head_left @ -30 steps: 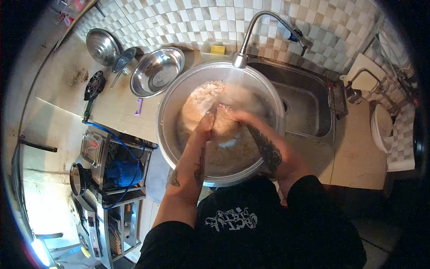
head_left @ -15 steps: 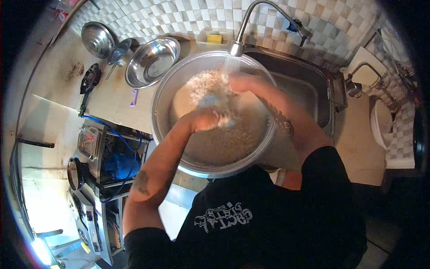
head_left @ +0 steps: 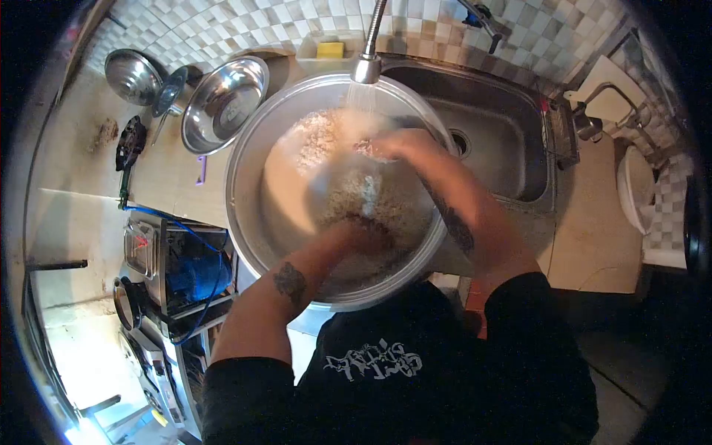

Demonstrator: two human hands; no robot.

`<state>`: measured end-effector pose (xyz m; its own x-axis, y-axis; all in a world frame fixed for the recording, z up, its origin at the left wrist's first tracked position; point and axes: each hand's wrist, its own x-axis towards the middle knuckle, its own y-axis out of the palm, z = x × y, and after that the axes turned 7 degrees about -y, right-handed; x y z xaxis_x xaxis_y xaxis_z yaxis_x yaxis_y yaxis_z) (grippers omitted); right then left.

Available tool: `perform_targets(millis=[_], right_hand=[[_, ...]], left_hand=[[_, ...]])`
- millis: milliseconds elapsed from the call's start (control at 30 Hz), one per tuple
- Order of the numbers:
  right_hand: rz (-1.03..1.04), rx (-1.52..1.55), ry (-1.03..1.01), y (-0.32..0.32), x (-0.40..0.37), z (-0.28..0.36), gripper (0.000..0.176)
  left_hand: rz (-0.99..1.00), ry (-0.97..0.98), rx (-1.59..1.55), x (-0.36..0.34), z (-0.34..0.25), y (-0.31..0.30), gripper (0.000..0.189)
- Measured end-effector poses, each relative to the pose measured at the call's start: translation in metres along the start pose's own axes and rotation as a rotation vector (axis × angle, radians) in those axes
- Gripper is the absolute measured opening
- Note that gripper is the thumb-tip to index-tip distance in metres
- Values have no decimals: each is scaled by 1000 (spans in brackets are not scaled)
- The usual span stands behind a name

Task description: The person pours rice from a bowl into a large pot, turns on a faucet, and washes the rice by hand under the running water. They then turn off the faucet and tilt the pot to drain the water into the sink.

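A large round metal pot (head_left: 241, 241) stands in front of me, holding cloudy water and pale grains (head_left: 315, 144) that look like rice. Over its back edge a flexible tap (head_left: 366, 70) pours a spray of water inside. My left hand (head_left: 365, 233) is down in the murky water near the front; its fingers are hidden. Toward the back right of the pot, my right hand (head_left: 400, 144) is at the water among the grains. Motion smears its fingers, so its grip does not show.
Right of the pot lies a sink basin (head_left: 497, 137). On the left counter are a metal bowl (head_left: 245, 89), a metal lid (head_left: 132, 76) and a black-handled tool (head_left: 130, 144). A yellow sponge (head_left: 330, 50) sits behind. A white bowl (head_left: 635, 189) stands far right.
My left hand has moved forward-to-near, from above the grains down into the water at the pot's front. The right hand stays near the back right. The whole view has shifted slightly.
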<state>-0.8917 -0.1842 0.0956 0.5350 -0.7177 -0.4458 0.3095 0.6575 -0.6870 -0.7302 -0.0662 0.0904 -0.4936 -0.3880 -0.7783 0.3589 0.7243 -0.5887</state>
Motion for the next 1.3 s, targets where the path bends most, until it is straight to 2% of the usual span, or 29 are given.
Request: perform_targets(millis=[33, 167, 300, 400, 567, 633, 733, 800, 833, 933, 1033, 1100, 1167, 1233, 1267, 1300], right_hand=[[-28, 16, -6, 5, 2, -6, 69], [10, -84, -21, 11, 41, -23, 65], [-30, 15, -117, 11, 54, -27, 57], [-27, 23, -119, 14, 55, -31, 55], [-17, 8, -114, 19, 55, -35, 52], [-16, 7, -117, 19, 56, -36, 51], [-14, 16, -125, 22, 57, -37, 49], [-27, 34, -131, 26, 58, -36, 47], [-41, 58, -137, 28, 57, -35, 47], [-116, 187, -171, 41, 56, -32, 45], [-218, 450, -267, 59, 51, -28, 43], [-306, 619, -337, 69, 46, -18, 42], [-416, 660, -335, 72, 46, 4, 39], [-405, 314, -382, 60, 53, 12, 38], [-418, 272, -353, 56, 52, 21, 39], [-429, 230, -324, 52, 51, 31, 39]], left_hand=[[-31, -110, -142, -2, 1, -12, 48], [-53, -308, -116, 67, 75, 8, 54], [-162, -448, -108, 91, 115, -10, 60], [-195, -516, -102, 90, 137, -22, 64], [-134, -618, -114, 67, 176, -12, 72], [-145, -652, -255, 55, 183, -4, 75], [-263, -692, -642, 37, 182, 8, 86], [-335, -780, -865, -7, 134, -7, 84], [-373, -780, -989, -7, 127, -6, 83], [-496, -681, -1384, 16, 131, 16, 75], [-379, -229, -1976, 25, 113, 15, 73], [-585, -18, -1986, -14, 58, -15, 62], [-436, 132, -2181, -12, 52, -25, 60], [-547, 168, -2170, -5, 55, -22, 55], [-640, 140, -2115, 1, 62, -19, 52], [-786, 53, -1929, 10, 73, -15, 50]])
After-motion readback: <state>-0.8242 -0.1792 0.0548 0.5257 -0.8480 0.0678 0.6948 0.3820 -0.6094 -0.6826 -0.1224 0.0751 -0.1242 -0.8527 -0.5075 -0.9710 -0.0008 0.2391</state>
